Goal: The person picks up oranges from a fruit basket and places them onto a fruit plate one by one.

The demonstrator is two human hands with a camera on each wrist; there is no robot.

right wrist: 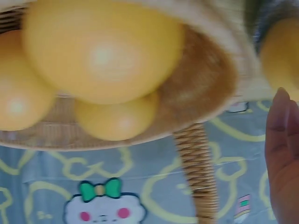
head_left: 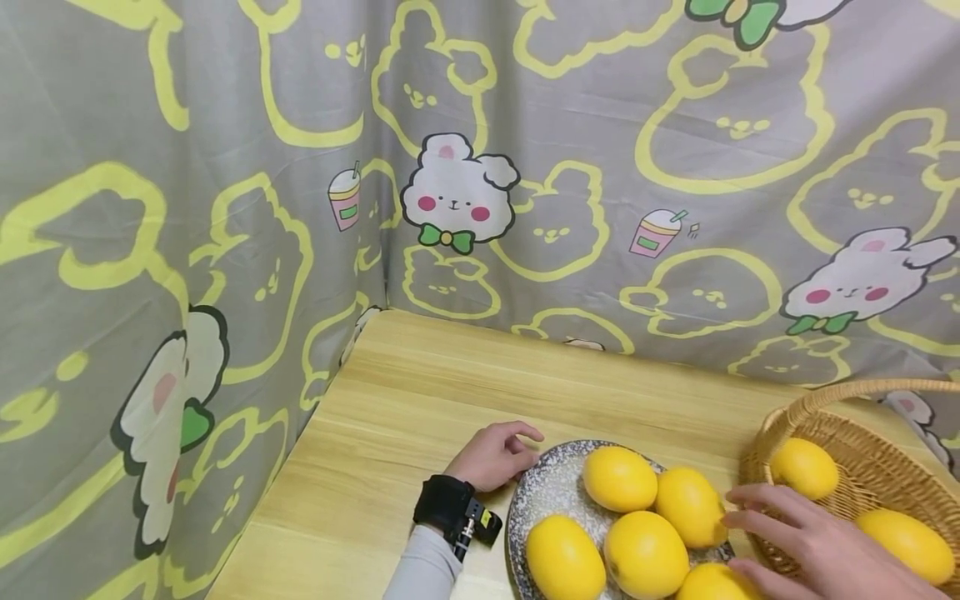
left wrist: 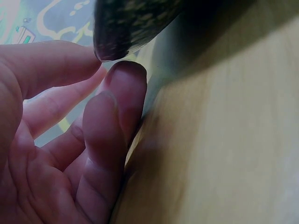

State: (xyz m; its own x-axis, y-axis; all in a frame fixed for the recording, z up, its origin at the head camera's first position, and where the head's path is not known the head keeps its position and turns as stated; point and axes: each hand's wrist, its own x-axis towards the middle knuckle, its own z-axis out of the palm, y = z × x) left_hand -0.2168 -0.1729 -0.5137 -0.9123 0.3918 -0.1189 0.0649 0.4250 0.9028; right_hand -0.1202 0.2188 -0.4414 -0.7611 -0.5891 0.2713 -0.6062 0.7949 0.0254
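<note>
Item 1: left hand (head_left: 495,454), lower centre of head view. Fingers loosely curled, tips at the left rim of the speckled plate (head_left: 543,492); the left-wrist view shows the fingertips (left wrist: 124,88) right under the plate's dark edge, prob. steadying it so it doesn't slide. Nothing pinched. Black wrist strap w/ camera unit (head_left: 453,508) on the grey sleeve.

Item 2: right hand (head_left: 806,542), lower right. Fingers straight and slightly spread, tips touching the rightmost lemon on plate (head_left: 690,507); no closed grasp visible. Hand lies between plate and basket, so fruit is w/in reach on both sides.

Item 3: lemons, five on the plate: back one (head_left: 619,477), two in front (head_left: 564,557) (head_left: 646,554), one at bottom edge partly cut off (head_left: 712,583). Packed close, touching each other.

Item 4: wicker basket (head_left: 847,392) w/ handle, right edge of frame, just beside plate. Holds at least two lemons in head view (head_left: 804,467); the right-wrist view, blurred, seems to show three.

Item 5: wooden table (head_left: 420,392); grey cartoon-rabbit cloth (head_left: 457,196) as backdrop, upper frame.

Writing/labels: none legible; drink-cup motifs on cloth carry no readable text.
</note>
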